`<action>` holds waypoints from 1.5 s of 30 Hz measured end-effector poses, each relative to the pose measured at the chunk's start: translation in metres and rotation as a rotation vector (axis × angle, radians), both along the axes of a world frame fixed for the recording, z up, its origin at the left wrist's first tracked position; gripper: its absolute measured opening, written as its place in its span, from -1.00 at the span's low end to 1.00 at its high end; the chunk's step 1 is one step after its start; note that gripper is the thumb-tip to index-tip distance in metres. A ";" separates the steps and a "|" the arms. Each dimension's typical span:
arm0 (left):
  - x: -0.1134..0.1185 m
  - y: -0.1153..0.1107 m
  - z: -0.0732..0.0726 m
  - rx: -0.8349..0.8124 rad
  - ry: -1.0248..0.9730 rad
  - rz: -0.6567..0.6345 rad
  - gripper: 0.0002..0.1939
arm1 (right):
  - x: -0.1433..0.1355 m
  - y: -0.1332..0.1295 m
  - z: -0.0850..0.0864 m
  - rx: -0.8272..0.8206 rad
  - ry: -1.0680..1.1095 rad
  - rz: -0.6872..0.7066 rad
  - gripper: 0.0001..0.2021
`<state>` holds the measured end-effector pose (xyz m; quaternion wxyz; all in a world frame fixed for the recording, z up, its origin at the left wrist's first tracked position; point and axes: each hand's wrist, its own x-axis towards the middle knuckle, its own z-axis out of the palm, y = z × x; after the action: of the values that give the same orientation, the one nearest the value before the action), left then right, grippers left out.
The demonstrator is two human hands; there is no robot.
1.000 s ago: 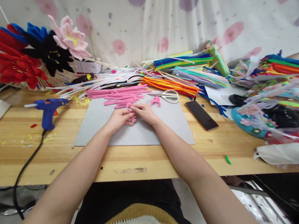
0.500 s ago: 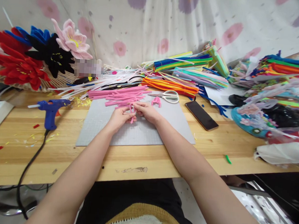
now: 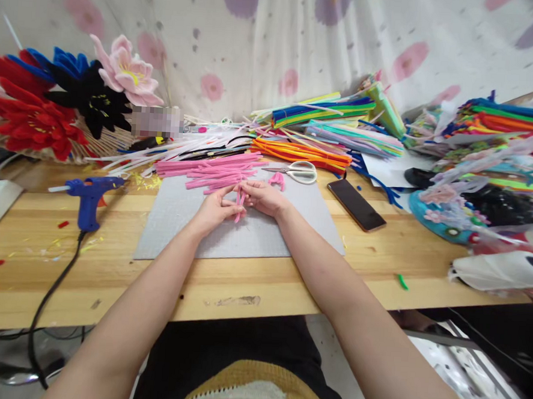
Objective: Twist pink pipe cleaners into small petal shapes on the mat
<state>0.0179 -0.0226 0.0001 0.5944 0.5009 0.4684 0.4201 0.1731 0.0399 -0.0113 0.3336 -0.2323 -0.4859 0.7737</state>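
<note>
A short bent pink pipe cleaner (image 3: 238,213) is pinched between my two hands above the grey mat (image 3: 174,230). My left hand (image 3: 217,210) grips it from the left with its fingertips, and my right hand (image 3: 263,197) holds its upper part from the right. Just behind my hands lies a pile of pink pipe cleaners (image 3: 209,167). A small folded pink piece (image 3: 277,180) rests on the mat beyond my right hand, beside scissors with white handles (image 3: 302,172).
At the left are a blue glue gun (image 3: 90,201) with a black cord and large fuzzy flowers (image 3: 39,122). A phone (image 3: 356,205) lies right of the mat. Bundles of coloured pipe cleaners (image 3: 300,156) line the back; a blue round item (image 3: 436,222) sits at the right.
The loop in the pink pipe cleaner has narrowed, and its strands now hang closer together between my fingers. Both hands stay nearly in place. The view has shifted slightly.
</note>
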 end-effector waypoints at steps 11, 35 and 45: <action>0.002 0.002 -0.004 -0.029 0.013 0.034 -0.08 | -0.004 0.000 -0.001 -0.036 0.036 -0.112 -0.74; -0.017 0.003 0.006 -0.182 -0.167 -0.137 -0.22 | -0.003 -0.001 -0.002 -0.116 0.130 -0.011 -0.90; -0.012 0.002 0.003 -0.118 -0.141 -0.140 -0.12 | -0.009 -0.001 -0.002 -0.103 0.123 -0.114 -0.86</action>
<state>0.0059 -0.0202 0.0031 0.6821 0.4658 0.4133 0.3834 0.1639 0.0386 -0.0128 0.3941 -0.2285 -0.4101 0.7902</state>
